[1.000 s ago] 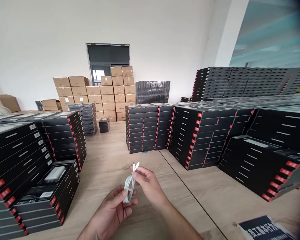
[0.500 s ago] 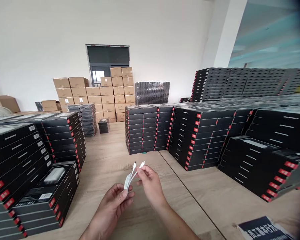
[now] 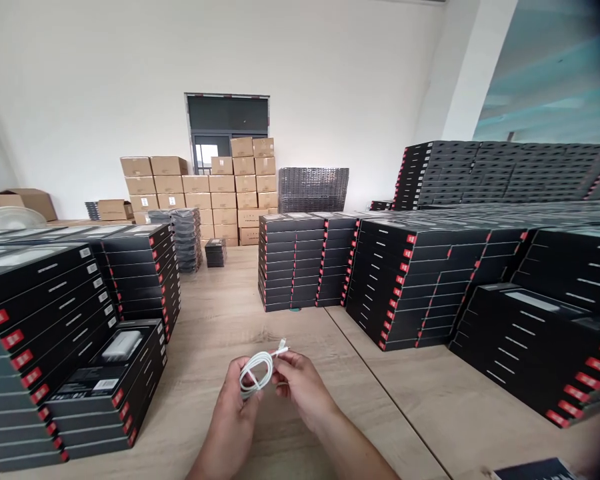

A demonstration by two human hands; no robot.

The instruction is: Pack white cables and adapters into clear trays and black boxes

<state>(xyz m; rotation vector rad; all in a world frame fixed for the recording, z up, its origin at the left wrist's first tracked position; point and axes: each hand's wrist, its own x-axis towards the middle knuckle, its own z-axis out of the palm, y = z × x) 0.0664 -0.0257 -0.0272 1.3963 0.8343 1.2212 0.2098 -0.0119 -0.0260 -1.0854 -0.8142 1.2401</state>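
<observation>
Over the wooden table I hold a coiled white charging cable (image 3: 257, 371), its loop facing me and a tie across its lower part. My left hand (image 3: 237, 393) grips the coil from the left, thumb below the loop. At the coil's right side, my right hand (image 3: 295, 380) pinches the cable close to its connector ends (image 3: 282, 348), which point up and to the right. Its fingertips partly hide the connectors' bases. To the left, a white plug adapter (image 3: 122, 345) lies on a low stack of black boxes (image 3: 105, 387).
Tall stacks of black boxes with red labels stand at left (image 3: 45, 320) and right (image 3: 405, 280) on the wooden table (image 3: 220, 320). Brown cartons (image 3: 225, 200) are piled by the far wall. A dark printed sheet (image 3: 535, 470) lies at the lower right.
The coil has turned from edge-on to showing its round loop. Both hands have come closer together and slightly lower, and the connectors now tilt right. The view has shifted left.
</observation>
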